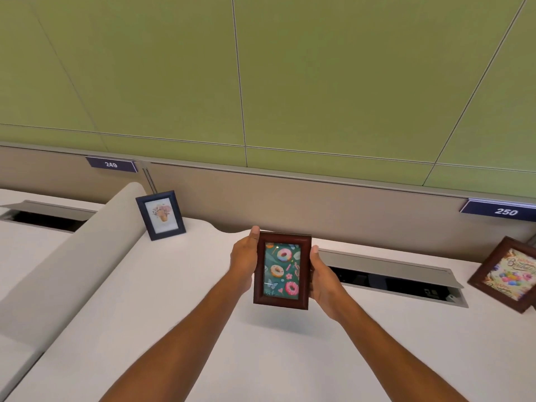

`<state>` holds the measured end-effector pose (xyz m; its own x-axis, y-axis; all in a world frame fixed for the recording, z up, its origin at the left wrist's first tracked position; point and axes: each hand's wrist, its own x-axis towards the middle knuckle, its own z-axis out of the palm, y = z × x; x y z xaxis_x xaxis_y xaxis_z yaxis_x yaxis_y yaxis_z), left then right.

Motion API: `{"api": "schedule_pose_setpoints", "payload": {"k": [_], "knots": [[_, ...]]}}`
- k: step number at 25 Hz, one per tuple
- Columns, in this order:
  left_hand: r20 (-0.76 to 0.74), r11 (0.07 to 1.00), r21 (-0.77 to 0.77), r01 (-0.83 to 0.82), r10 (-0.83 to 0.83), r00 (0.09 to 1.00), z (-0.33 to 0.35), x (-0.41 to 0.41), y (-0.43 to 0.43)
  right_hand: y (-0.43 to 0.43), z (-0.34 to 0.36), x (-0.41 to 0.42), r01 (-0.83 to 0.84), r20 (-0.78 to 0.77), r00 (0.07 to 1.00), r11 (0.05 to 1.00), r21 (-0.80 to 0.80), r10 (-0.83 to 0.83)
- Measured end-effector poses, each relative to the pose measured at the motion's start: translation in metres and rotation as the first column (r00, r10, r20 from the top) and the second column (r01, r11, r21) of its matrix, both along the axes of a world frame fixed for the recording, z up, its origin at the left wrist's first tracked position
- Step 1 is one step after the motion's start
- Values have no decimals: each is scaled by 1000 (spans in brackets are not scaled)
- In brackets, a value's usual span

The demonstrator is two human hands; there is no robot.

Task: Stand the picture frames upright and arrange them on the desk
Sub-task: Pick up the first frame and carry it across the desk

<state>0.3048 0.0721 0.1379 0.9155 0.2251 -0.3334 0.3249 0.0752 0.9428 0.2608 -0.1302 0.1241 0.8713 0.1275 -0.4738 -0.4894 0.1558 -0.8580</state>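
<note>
A dark red-brown frame with a doughnut picture (281, 271) is held upright above the white desk (179, 309), picture facing me. My left hand (243, 256) grips its left edge and my right hand (320, 278) grips its right edge. A blue frame with a flower picture (161, 215) stands upright at the back left of the desk, next to the divider. A brown frame with a birthday picture (507, 274) stands tilted at the far right, partly cut off by the view's edge.
A beige padded divider (72, 256) runs along the desk's left side. An open cable slot with a raised grey lid (391, 274) lies behind my right hand. Another cable slot (43, 219) is on the neighbouring desk. A green panel wall with number tags 249 and 250 backs the desk.
</note>
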Motion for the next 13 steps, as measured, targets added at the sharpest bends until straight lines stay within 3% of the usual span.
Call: {"api": "schedule_pose_setpoints", "payload": {"k": [13], "knots": [[-8, 982, -185, 37, -40, 999, -22, 79, 52, 41, -36, 94, 30, -31, 999, 996, 89, -27]]}}
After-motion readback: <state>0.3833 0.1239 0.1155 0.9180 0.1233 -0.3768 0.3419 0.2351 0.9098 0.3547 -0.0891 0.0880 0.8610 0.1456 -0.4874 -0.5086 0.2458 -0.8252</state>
